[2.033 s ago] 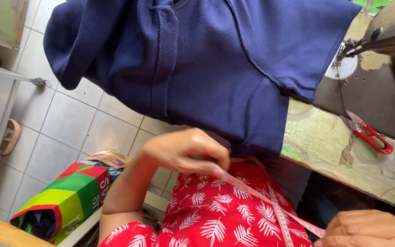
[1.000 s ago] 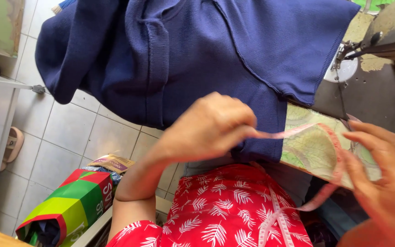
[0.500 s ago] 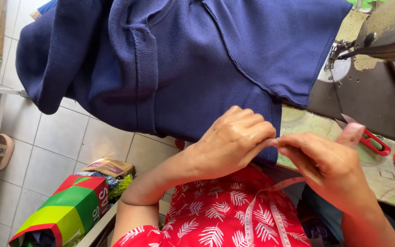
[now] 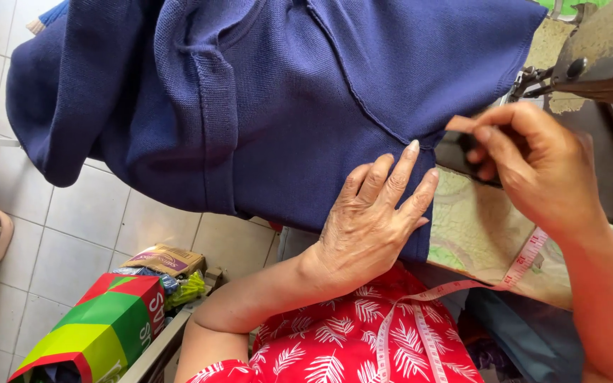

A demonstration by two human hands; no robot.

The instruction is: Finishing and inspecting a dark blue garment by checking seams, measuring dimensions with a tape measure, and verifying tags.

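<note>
- Head view: the left hand [image 4: 370, 227] lies flat, fingers spread, pressed on the lower edge of the navy knit garment [image 4: 264, 106], which drapes from the surface [image 4: 477, 227] over the tiled floor [image 4: 72, 220].
- The right hand [image 4: 533, 170], at 3 o'clock from the left, is closed in a pinch on the end of the pink measuring tape [image 4: 526, 259]; the tape trails down across the lap.
- Risk: most of the garment hangs off the surface edge; its weight could drag the fabric from under the flat palm.
- Risk: the slack tape could slip or snag.
- Containers: at 7 o'clock, a red-green-yellow bag [image 4: 101, 333]; contents cannot be told. Beside it, loose packets [image 4: 168, 269].
</note>
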